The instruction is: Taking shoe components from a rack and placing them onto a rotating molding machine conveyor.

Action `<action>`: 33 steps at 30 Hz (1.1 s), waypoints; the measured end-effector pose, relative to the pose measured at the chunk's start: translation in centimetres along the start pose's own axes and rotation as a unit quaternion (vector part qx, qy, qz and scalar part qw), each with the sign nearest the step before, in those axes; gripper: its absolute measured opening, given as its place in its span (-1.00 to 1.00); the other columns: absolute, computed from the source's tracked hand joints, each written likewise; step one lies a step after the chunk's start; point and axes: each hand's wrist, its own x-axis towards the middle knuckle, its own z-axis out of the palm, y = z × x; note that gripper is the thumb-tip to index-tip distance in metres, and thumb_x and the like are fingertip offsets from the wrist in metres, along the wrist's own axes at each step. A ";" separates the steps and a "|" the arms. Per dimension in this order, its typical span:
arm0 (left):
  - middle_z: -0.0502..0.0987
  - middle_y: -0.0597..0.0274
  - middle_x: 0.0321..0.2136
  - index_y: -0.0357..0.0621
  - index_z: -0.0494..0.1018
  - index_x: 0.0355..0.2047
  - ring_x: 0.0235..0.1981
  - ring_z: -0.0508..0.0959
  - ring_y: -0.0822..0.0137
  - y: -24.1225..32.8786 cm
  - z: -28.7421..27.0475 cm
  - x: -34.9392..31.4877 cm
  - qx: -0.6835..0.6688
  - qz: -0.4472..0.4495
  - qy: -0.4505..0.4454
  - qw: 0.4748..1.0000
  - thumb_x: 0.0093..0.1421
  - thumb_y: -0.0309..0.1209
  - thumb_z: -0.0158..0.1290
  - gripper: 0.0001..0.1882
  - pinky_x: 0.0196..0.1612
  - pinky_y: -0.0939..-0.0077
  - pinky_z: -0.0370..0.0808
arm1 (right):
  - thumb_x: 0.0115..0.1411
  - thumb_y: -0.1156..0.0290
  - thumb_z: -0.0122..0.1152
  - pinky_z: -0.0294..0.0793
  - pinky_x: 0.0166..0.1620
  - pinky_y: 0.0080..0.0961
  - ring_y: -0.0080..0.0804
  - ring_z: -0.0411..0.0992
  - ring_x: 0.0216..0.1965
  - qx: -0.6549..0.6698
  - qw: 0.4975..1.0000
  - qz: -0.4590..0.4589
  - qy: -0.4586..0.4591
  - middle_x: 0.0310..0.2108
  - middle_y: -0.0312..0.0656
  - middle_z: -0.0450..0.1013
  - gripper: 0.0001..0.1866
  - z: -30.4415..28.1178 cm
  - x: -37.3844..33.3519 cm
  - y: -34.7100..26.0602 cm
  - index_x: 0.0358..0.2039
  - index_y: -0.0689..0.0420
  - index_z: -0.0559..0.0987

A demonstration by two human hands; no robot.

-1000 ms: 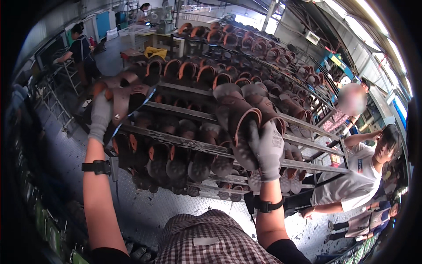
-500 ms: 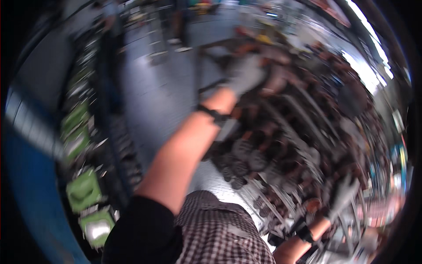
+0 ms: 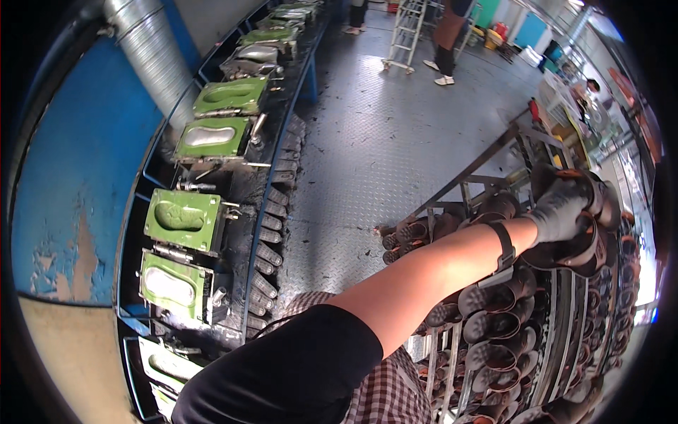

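My left arm reaches across to the right, and my left hand [image 3: 560,210] in a grey glove closes on the upper edges of dark brown boots [image 3: 578,251] with orange-brown linings. These boots are above the right-hand rack, with one opening behind the hand and another in front of it; my fingertips are partly hidden among them. Below, several similar brown boots [image 3: 494,295] lie in rows with their treaded soles turned outward. Metal bars [image 3: 563,332] of the rack run between the rows. My right hand does not show.
On the left, a long blue-framed machine line carries green sole moulds [image 3: 185,218]. Dark soles [image 3: 268,256] line its lower side. A textured metal floor [image 3: 346,148] runs between line and rack. Farther off are a white wheeled ladder-like frame [image 3: 404,39] and people standing [image 3: 446,42].
The view has swung right, bringing more of the mould line in. My left hand now appears farther right, with boots in its grasp. My right hand has gone out of view.
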 end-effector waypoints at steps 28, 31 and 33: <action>0.52 0.35 -0.40 0.04 0.43 -0.28 -0.47 0.58 0.35 -19.2 -53.0 -17.6 -0.018 -0.411 0.581 0.702 0.32 -0.58 0.06 -0.85 -0.46 0.43 0.49 | 0.33 0.62 0.08 0.28 -0.34 -0.52 -0.63 0.23 -0.41 0.626 0.530 0.047 -0.570 -0.33 -0.39 0.26 -0.89 43.3 -18.5 -61.6 -0.16 0.15 0.43; 0.58 0.20 -0.22 -0.16 0.45 -0.05 -0.31 0.65 0.27 -24.1 -58.8 -14.7 -0.124 -0.277 0.649 0.698 0.37 -0.61 0.02 -0.82 -0.28 0.40 0.62 | 0.39 0.49 0.14 0.43 -0.18 -0.26 -0.35 0.35 -0.33 0.522 0.502 0.023 -0.689 -0.37 -0.26 0.37 -0.90 49.0 -18.6 -71.4 -0.22 0.25 0.44; 0.61 0.08 0.00 -0.25 0.37 0.25 -0.10 0.67 0.24 -27.5 -62.9 -12.4 0.084 -0.403 0.639 0.650 0.32 -0.72 0.00 -0.52 -0.07 0.38 0.65 | 0.37 0.47 0.15 0.43 -0.17 -0.24 -0.29 0.35 -0.33 0.514 0.619 -0.234 -0.545 -0.40 -0.13 0.33 -0.86 52.0 -17.7 -77.7 -0.26 0.23 0.40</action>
